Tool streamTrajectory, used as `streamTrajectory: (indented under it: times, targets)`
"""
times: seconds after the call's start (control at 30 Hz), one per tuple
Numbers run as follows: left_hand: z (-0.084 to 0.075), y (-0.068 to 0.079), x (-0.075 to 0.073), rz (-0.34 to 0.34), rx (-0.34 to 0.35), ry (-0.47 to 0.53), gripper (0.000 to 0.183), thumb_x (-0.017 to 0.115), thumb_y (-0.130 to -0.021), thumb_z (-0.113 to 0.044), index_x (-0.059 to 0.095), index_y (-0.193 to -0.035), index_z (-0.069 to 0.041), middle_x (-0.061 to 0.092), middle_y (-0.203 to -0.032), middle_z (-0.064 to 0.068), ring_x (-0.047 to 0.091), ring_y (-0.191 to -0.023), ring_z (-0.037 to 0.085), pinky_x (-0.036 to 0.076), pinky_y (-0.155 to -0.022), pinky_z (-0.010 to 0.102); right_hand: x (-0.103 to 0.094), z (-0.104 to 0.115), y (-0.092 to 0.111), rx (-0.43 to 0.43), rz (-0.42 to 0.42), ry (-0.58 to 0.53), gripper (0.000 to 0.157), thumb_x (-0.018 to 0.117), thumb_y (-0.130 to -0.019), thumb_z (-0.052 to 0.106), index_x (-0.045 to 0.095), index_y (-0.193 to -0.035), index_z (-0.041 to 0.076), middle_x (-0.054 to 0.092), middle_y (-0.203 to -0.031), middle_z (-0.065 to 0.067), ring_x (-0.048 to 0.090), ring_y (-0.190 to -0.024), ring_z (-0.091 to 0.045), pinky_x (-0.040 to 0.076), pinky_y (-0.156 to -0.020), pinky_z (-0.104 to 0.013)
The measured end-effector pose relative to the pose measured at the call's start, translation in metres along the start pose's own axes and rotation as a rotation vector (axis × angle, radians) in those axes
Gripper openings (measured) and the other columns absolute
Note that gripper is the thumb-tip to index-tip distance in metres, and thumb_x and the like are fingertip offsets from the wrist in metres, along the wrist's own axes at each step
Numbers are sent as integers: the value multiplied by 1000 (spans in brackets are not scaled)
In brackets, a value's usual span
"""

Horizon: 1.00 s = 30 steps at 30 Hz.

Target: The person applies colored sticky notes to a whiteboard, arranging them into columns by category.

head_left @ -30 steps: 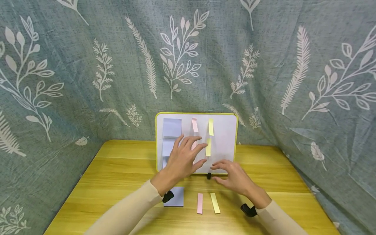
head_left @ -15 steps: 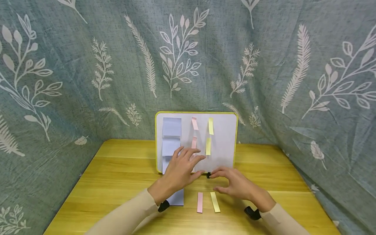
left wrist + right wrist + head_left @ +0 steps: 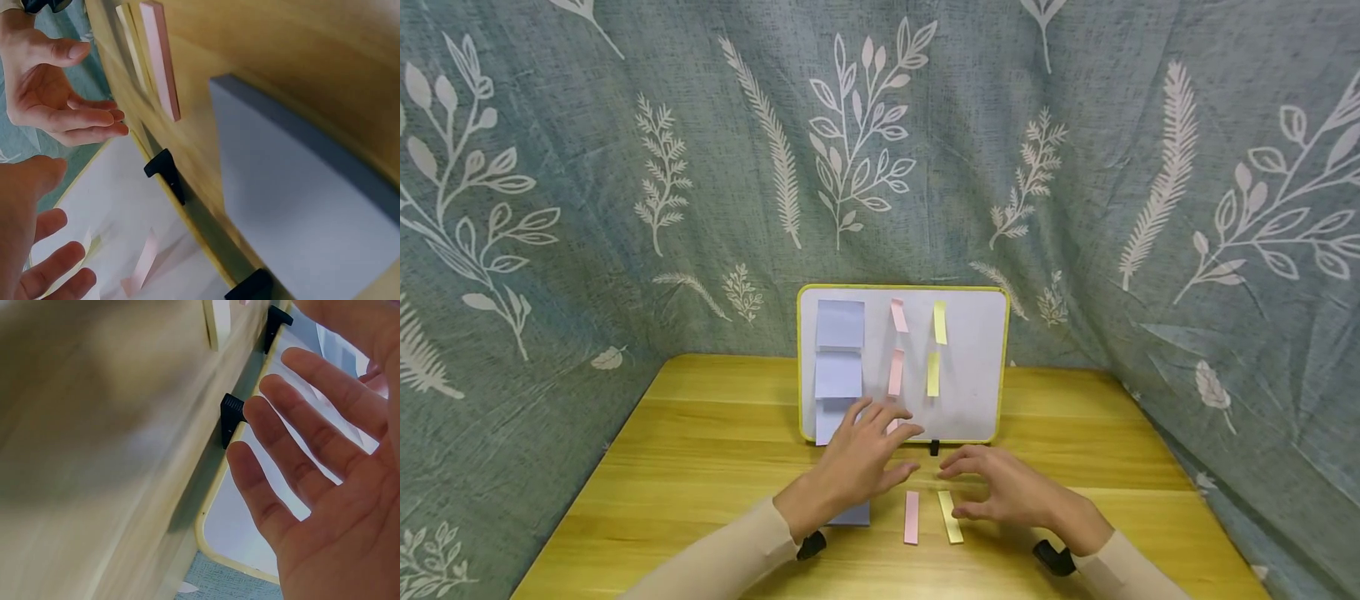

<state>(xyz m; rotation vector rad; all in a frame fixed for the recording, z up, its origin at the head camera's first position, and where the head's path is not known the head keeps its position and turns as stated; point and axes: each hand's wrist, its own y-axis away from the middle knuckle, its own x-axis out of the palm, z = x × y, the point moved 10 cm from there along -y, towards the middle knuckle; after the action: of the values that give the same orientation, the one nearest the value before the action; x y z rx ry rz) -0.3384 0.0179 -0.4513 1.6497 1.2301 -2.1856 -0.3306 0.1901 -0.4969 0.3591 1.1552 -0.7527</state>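
Observation:
In the head view, a whiteboard [image 3: 970,367] with a yellow frame stands upright on the table. Lilac-blue sticky notes [image 3: 840,323] run down its left side, with pink strips [image 3: 896,372] and yellow strips [image 3: 933,374] beside them. My left hand [image 3: 859,454], fingers loosely bent, hovers in front of the board's lower part, holding nothing. It partly hides the blue note pad [image 3: 852,515] and a low pink strip. My right hand [image 3: 1018,487] is also unladen, its thumb overlapping the yellow strip pad [image 3: 949,518] in view; the pink strip pad [image 3: 912,518] lies left of that.
Black feet [image 3: 232,419] hold the board's lower edge. The wooden table [image 3: 700,433] extends to both sides, and a patterned curtain [image 3: 700,167] hangs behind and around it. Each wrist wears a black device [image 3: 1054,558].
Both hands have come down and back from the whiteboard toward the table front, uncovering more of the pink and blue notes. The right hand has shifted slightly right. Notes and pads stay put.

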Motion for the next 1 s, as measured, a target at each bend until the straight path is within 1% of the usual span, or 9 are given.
streamTrajectory:
  times: [0.1,0.2,0.33,0.37,0.63,0.77,0.9,1.0]
  targets:
    - [-3,2,4,18,13,0,49,86,-105,-55,76,-147,-31,75,-150,-2,73,-135,23,53,-129,56,2,0,2,-2,17,-4,44,95,-101,33,83,-138,14,79,-146,-4,76,-135,-30,64,-114,-58]
    - [-6,4,7,33,20,32,48,87,-105,-54,77,-146,-30,76,-150,-1,73,-136,23,54,-128,57,4,2,5,-14,30,4,45,95,-101,36,84,-139,14,79,-146,-4,76,-135,-29,64,-115,-56]
    - [-9,9,14,74,19,68,47,87,-105,-53,78,-145,-30,76,-149,-1,72,-136,23,54,-128,58,7,5,8,-29,39,21,48,96,-99,39,84,-139,15,77,-146,-2,74,-136,-28,63,-117,-54]
    - [-10,10,16,85,19,64,47,87,-105,-53,78,-145,-30,76,-149,-2,72,-135,22,55,-128,58,7,5,8,-32,41,22,49,96,-99,40,83,-139,15,76,-146,-2,74,-135,-28,63,-117,-54]
    - [-17,19,33,205,-1,100,47,81,-109,-55,77,-148,-31,74,-153,-4,70,-139,20,51,-132,55,12,9,12,-43,51,15,51,96,-99,43,82,-140,15,75,-145,0,73,-135,-25,63,-117,-51]
    - [-20,21,39,252,-2,116,45,79,-110,-55,77,-148,-31,74,-152,-5,70,-139,19,51,-132,53,15,10,13,-41,57,18,52,96,-99,46,83,-139,16,74,-145,4,73,-135,-22,63,-118,-49]
    - [-25,24,42,279,10,134,45,79,-110,-57,78,-146,-30,73,-151,-5,69,-141,18,52,-131,53,19,10,13,-41,61,21,52,96,-98,47,83,-138,16,73,-145,6,73,-135,-19,64,-118,-47]
    - [-28,26,43,287,16,142,45,79,-110,-57,79,-145,-30,73,-150,-6,69,-140,17,54,-129,53,21,8,13,-34,65,22,52,96,-98,47,83,-138,17,73,-144,6,73,-134,-18,64,-117,-45]
